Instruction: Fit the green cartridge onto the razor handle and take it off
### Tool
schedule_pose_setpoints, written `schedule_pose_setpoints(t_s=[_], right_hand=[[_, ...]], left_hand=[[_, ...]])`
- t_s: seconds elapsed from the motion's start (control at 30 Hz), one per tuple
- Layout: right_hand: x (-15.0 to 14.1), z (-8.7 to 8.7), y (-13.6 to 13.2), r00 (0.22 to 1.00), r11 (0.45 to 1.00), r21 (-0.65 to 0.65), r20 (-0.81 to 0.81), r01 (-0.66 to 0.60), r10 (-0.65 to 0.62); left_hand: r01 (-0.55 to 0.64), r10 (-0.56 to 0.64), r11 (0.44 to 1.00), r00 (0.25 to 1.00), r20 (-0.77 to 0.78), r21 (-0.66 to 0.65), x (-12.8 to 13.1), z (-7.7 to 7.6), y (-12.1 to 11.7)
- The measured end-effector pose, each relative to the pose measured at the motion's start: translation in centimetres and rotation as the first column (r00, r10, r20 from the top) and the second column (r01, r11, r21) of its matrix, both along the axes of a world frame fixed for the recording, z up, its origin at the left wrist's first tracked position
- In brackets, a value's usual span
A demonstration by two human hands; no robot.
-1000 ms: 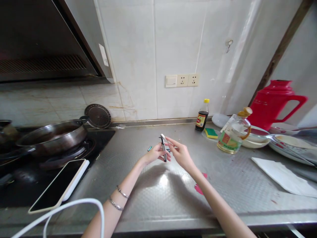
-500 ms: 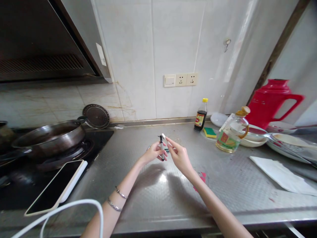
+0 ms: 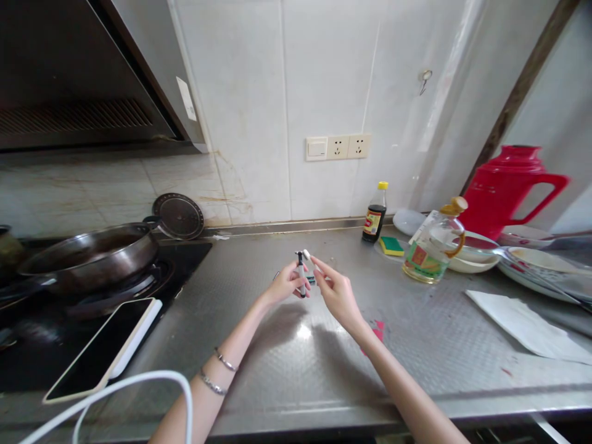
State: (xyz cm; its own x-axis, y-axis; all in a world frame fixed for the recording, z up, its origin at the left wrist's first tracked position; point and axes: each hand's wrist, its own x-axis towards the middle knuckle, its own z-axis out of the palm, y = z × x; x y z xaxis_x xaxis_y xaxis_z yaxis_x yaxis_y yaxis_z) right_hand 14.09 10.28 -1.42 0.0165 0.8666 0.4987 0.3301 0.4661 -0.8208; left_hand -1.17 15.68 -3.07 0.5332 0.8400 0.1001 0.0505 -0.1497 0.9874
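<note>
My left hand (image 3: 285, 284) is closed around a slim pen-like tool (image 3: 301, 275), upright, with a silver-grey body, a black lower end and a small black crosspiece on top. I cannot tell its exact kind. My right hand (image 3: 337, 292) pinches a small white rod-like piece (image 3: 306, 254) with a rounded end. That end is close beside the tool's black top; whether they touch is unclear. Between the hands, partly hidden by fingers, a small dark green and white item (image 3: 311, 280) shows. Both hands are above the metal counter (image 3: 259, 370).
To the left, a pan (image 3: 92, 253) sits on the black stove, with a phone (image 3: 102, 351) and white cable (image 3: 152, 375) nearer. On the right are a sauce bottle (image 3: 374, 219), a sponge (image 3: 392, 246), an oil jug (image 3: 426, 256), a red thermos (image 3: 502, 191) and a white sheet (image 3: 527, 327).
The hands keep almost the same pose and grip. The whole view has shifted very slightly; nothing was let go or taken hold of.
</note>
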Motion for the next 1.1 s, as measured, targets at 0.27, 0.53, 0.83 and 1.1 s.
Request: schedule_pose_setpoints(t_s=[0.27,0.53,0.83,1.1], right_hand=[[0.3,0.9,0.2,1.000,1.000,-0.021,-0.010,0.020,-0.020],[-0.1,0.8,-0.2,0.999,0.999,0.033,0.035,0.004,-0.005],[-0.1,0.8,-0.2,0.999,0.999,0.029,0.035,0.026,-0.027],[0.2,1.2,0.7,0.997,0.996,0.072,0.053,0.057,-0.061]], left_hand=[[0.011,-0.011,1.000,1.000,-0.011,0.008,0.1,0.3,-0.1],[-0.044,0.044,0.998,0.999,0.005,0.033,0.0,0.1,0.2],[-0.105,0.104,0.994,0.994,0.011,0.037,0.2,0.0,0.2],[-0.187,0.188,0.980,0.982,-0.008,0.062,0.3,-0.3,0.4]])
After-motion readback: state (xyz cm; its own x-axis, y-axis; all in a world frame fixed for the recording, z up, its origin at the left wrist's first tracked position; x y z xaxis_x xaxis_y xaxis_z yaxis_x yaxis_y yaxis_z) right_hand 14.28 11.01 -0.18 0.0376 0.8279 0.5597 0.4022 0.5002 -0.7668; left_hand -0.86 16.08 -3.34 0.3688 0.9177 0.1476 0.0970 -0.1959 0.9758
